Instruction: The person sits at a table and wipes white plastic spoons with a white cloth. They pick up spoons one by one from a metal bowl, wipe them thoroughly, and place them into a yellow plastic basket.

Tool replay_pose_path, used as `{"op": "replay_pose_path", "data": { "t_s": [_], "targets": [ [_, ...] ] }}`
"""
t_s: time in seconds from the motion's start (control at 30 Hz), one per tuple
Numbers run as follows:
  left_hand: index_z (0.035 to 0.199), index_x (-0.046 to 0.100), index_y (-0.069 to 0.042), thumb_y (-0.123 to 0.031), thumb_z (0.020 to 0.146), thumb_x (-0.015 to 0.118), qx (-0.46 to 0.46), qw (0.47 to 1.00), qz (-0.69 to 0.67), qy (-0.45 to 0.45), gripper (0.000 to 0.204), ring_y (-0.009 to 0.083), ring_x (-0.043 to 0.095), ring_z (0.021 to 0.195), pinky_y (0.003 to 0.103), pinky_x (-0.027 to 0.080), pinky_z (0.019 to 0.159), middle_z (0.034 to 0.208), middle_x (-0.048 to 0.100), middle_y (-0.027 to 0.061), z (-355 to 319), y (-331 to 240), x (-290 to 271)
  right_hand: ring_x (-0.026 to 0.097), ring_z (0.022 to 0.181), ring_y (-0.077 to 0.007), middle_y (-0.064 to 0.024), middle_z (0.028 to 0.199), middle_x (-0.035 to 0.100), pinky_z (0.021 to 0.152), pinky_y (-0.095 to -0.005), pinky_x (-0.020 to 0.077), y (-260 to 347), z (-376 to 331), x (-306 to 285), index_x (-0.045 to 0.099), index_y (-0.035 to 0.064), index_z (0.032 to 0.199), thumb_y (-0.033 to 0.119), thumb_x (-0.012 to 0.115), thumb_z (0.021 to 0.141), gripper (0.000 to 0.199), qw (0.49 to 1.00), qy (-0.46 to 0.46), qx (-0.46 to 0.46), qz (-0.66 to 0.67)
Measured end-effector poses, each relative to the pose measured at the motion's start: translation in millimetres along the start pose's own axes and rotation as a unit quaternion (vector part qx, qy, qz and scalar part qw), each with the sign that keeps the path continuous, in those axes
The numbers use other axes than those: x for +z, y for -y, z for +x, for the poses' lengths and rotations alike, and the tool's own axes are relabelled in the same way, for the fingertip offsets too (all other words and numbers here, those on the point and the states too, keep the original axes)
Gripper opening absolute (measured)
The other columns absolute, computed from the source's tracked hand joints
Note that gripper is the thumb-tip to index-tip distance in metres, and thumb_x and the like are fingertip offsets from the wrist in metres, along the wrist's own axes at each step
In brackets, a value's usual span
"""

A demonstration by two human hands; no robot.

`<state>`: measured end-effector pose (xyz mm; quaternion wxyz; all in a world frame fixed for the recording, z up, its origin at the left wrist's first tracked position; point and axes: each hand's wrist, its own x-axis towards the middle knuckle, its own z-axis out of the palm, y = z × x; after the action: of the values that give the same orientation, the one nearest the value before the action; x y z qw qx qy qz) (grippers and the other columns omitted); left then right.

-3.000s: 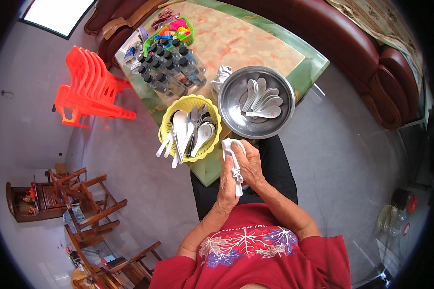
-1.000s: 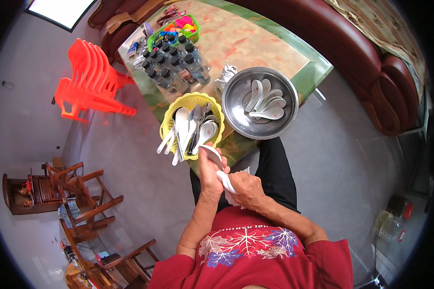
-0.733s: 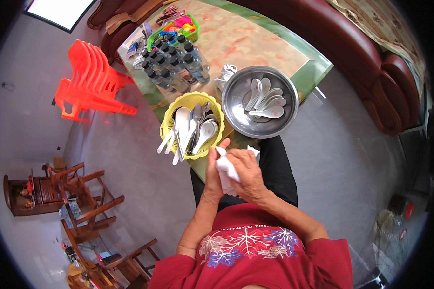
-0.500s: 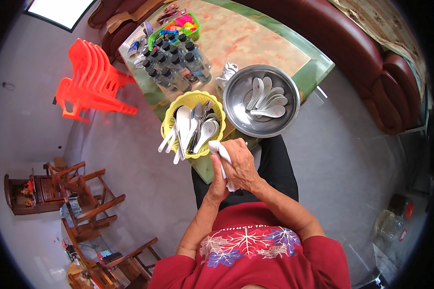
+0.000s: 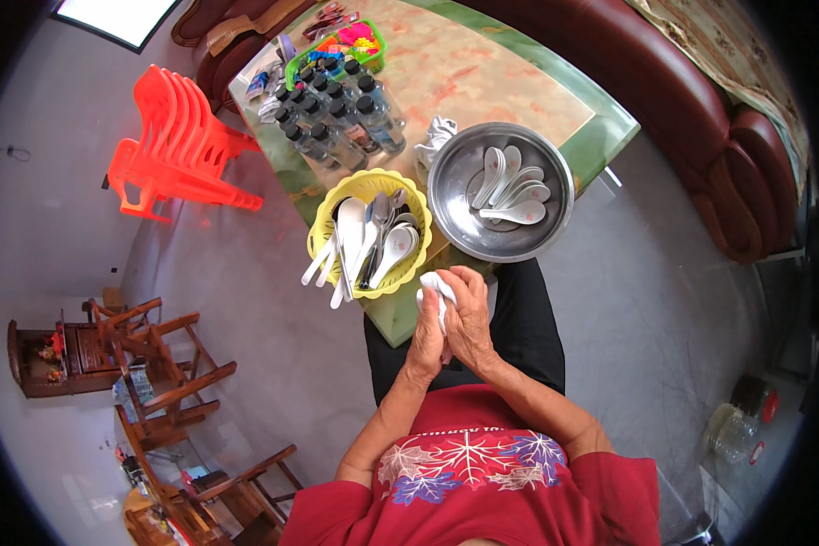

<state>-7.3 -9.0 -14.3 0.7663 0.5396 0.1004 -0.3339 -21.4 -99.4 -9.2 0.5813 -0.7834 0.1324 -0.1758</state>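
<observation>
Both my hands are closed around a white cloth (image 5: 439, 288), just in front of the table's near corner. My left hand (image 5: 426, 342) grips it from the left side and my right hand (image 5: 470, 320) wraps it from the right, fingers bent over the top. Whether anything is inside the cloth is hidden. Just beyond my hands stands a yellow basket (image 5: 330, 197) of spoons and other utensils, some with handles over the rim, including a white ladle-like spoon (image 5: 351, 223). To its right, a metal basin (image 5: 517, 243) holds several white soup spoons (image 5: 522, 211).
Several dark-capped bottles (image 5: 341, 114) crowd the left of the stone-patterned table (image 5: 469, 64), before a green basket (image 5: 379, 56) of colourful items. A crumpled white cloth (image 5: 437, 138) lies by the basin. Stacked orange chairs (image 5: 187, 146) and wooden furniture (image 5: 177, 391) stand left; a red-brown sofa (image 5: 673, 100) right.
My hands have shifted a little to the right and closed more tightly together around the cloth, which shows less now. The view has moved slightly; the basket and basin stay put on the table.
</observation>
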Motion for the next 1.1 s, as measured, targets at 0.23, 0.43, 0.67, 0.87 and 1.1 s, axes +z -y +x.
{"op": "replay_pose_path", "data": {
  "t_s": [0.23,0.43,0.67,0.87,1.1],
  "targets": [
    [0.117,0.047,-0.006,-0.057,0.093,0.032,0.129,0.983,0.019,-0.133,0.059,0.0141,0.05,0.095,0.03,0.039,0.087,0.105,0.053,0.0044,25.5,-26.2,-3.2,0.051,0.091,-0.0441,-0.0256,0.102,0.049,0.079,-0.0481,0.0436,-18.3,-34.1,4.5,0.047,0.0021,0.11,0.005,0.05,0.08,0.03,0.983,0.181,0.023,-0.001],
    [0.122,0.038,-0.001,-0.026,0.088,0.056,0.24,0.916,0.252,-0.201,0.046,0.0249,0.053,0.092,0.033,0.042,0.083,0.1,0.049,0.013,54.2,-44.2,-29.7,0.06,0.081,-0.0399,-0.0212,0.085,0.062,0.074,-0.0464,0.0465,-12.3,-43.6,-14.9,0.058,0.0023,0.095,0.012,0.047,0.082,0.02,0.904,0.421,0.075,0.029],
    [0.136,0.021,-0.003,-0.004,0.07,0.059,0.234,0.751,0.574,-0.227,0.077,0.0396,0.042,0.106,0.045,0.033,0.094,0.112,0.038,0.0242,90.9,-31.1,-75.3,0.059,0.084,-0.0406,-0.0217,0.087,0.062,0.074,-0.0469,0.0451,-28.5,-42.4,-32.2,0.057,0.0014,0.097,0.014,0.044,0.082,0.023,0.909,0.401,0.117,0.009],
    [0.136,0.023,-0.004,0.003,0.071,0.06,0.216,0.695,0.647,-0.228,0.076,0.0404,0.043,0.104,0.046,0.035,0.091,0.109,0.04,0.0235,104.8,-23.1,-81.6,0.062,0.082,-0.0367,-0.0203,0.088,0.063,0.073,-0.0423,0.0479,-33.0,-42.5,-39.0,0.057,0.0022,0.105,0.017,0.044,0.085,0.028,0.91,0.397,0.119,0.001],
    [0.136,0.026,-0.004,0.001,0.07,0.061,0.229,0.648,0.69,-0.226,0.074,0.0392,0.04,0.108,0.045,0.036,0.09,0.113,0.038,0.0212,119.9,-15.0,-94.7,0.059,0.082,-0.0402,-0.022,0.089,0.061,0.073,-0.0463,0.0454,-27.7,-36.6,-41.7,0.056,0.0015,0.098,0.015,0.045,0.083,0.023,0.906,0.396,0.151,0.016]
  ]
}}
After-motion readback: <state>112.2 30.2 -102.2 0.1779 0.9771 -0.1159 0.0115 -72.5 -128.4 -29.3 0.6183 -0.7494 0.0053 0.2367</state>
